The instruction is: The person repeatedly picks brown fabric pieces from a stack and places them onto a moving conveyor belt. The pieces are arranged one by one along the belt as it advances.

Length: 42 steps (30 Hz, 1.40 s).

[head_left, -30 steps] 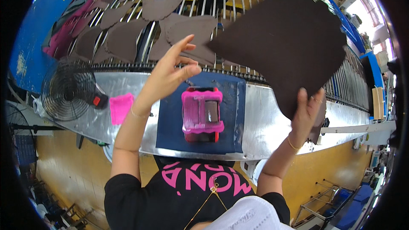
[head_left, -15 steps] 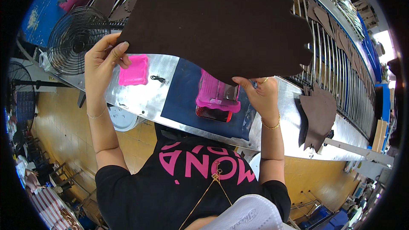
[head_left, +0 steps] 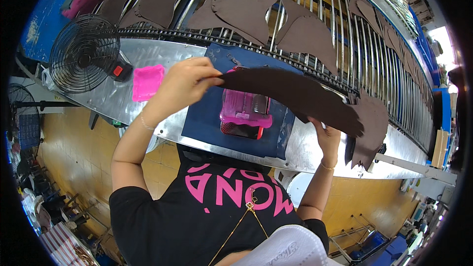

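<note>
A dark brown leather piece [head_left: 295, 91] with a notched right edge spans both hands, tilted so that it looks narrow. My left hand [head_left: 189, 81] pinches its left end. At its lower right edge my right hand [head_left: 325, 135] grips it between thumb and fingers. Below the piece lies a pink plastic basket [head_left: 234, 108] with a dark object inside, on a blue mat [head_left: 202, 118]. A red-and-black item [head_left: 241, 130] pokes out under the basket. To the right, a stack of brown leather pieces [head_left: 369, 118] rests on the metal table, close to the held piece.
Behind the table runs a rack of metal rods [head_left: 345, 34] bearing more brown leather pieces [head_left: 241, 7]. A wire-cage fan [head_left: 84, 54] stands at the left, near a pink tray [head_left: 148, 83]. A white bucket [head_left: 300, 187] is below the table edge.
The leather piece has come down and tilted, swinging right toward the stack, which uncovers the rack. My left hand has moved right; my right hand has moved slightly right and down.
</note>
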### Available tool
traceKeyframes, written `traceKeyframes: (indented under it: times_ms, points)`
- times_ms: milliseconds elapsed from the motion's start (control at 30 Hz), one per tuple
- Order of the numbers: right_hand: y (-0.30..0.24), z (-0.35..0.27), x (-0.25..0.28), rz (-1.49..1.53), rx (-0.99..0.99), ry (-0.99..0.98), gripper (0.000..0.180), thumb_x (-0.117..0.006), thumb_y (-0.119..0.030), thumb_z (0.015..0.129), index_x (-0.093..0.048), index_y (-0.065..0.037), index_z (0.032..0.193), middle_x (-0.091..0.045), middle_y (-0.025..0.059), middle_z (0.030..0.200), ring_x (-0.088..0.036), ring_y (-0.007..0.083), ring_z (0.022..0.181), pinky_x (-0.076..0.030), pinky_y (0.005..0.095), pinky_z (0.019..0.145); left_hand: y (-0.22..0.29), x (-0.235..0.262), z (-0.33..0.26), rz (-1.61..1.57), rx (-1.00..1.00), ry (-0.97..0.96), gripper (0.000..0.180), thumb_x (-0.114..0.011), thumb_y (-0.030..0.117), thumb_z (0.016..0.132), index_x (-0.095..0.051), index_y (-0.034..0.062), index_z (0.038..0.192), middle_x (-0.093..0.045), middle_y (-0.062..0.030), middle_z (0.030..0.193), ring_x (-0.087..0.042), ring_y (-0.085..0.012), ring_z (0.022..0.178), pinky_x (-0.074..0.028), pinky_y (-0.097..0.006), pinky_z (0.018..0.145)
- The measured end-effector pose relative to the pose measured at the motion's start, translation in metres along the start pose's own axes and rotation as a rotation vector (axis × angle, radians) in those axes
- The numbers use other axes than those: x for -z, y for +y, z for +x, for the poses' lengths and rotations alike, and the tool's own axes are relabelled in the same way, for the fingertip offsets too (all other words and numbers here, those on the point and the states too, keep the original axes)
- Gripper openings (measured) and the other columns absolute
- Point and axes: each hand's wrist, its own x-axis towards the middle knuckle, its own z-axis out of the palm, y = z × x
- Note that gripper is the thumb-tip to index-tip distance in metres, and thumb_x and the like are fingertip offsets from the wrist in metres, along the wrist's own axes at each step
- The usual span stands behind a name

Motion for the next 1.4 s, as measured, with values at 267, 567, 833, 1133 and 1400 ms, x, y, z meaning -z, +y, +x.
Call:
traceKeyframes:
  times_ms: [267, 567, 833, 1133, 1400]
  points:
    - [0.000, -0.055, 0.109, 0.024, -0.351, -0.059, 0.008, -0.062, 0.002, 0.083, -0.065, 0.005, 0.090, -0.066, 0.0092, 0.075, -0.059, 0.0132, 0.069, -0.047, 0.0247, 0.067, 0.041, -0.066, 0.055, 0.054, -0.443, -0.200, 0.009, -0.074, 0.013, 0.068, -0.068, 0.0111, 0.075, -0.050, -0.0041, 0.085, -0.051, -0.0242, 0.085, -0.045, -0.035, 0.071]
    - [-0.035, -0.023, 0.151, -0.116, -0.300, 0.668, 0.019, -0.066, -0.015, 0.087, -0.065, 0.003, 0.090, -0.066, 0.0075, 0.081, -0.058, 0.0132, 0.074, -0.046, 0.0279, 0.069, 0.104, -0.043, 0.199, 0.152, -0.919, 0.353, 0.006, -0.065, 0.008, 0.070, -0.069, 0.0123, 0.070, -0.053, -0.0069, 0.095, -0.052, -0.0264, 0.095, -0.043, -0.036, 0.080]
    - [0.004, 0.090, 0.059, 0.432, -0.441, 0.290, 0.025, -0.068, -0.020, 0.088, -0.058, 0.002, 0.081, -0.064, 0.0078, 0.073, -0.064, 0.0147, 0.059, -0.048, 0.0240, 0.050, 0.122, 0.002, 0.272, 0.508, -0.882, 0.542, 0.047, -0.071, 0.026, 0.074, -0.055, 0.0111, 0.116, -0.043, -0.0186, 0.121, -0.042, -0.0362, 0.116, -0.039, -0.048, 0.093]
    - [0.117, 0.200, -0.103, 1.258, -0.517, 0.364, 0.029, -0.043, 0.000, 0.096, -0.033, 0.005, 0.122, -0.054, 0.0183, 0.111, -0.066, 0.0338, 0.089, -0.061, 0.0353, 0.069, 0.031, 0.056, 0.180, 0.347, -0.606, 0.518, 0.059, -0.071, 0.031, 0.079, -0.048, 0.0212, 0.132, -0.044, -0.0113, 0.127, -0.045, -0.0340, 0.114, -0.038, -0.045, 0.097]
    - [0.142, 0.226, -0.141, 1.240, -0.639, 0.424, 0.023, -0.048, -0.013, 0.097, -0.042, 0.004, 0.112, -0.060, 0.0178, 0.099, -0.068, 0.0279, 0.077, -0.060, 0.0330, 0.062, -0.063, 0.063, 0.072, 0.190, -0.022, 0.401, 0.062, -0.072, 0.019, 0.080, -0.045, 0.0135, 0.136, -0.034, -0.0130, 0.135, -0.043, -0.0301, 0.117, -0.038, -0.039, 0.098]
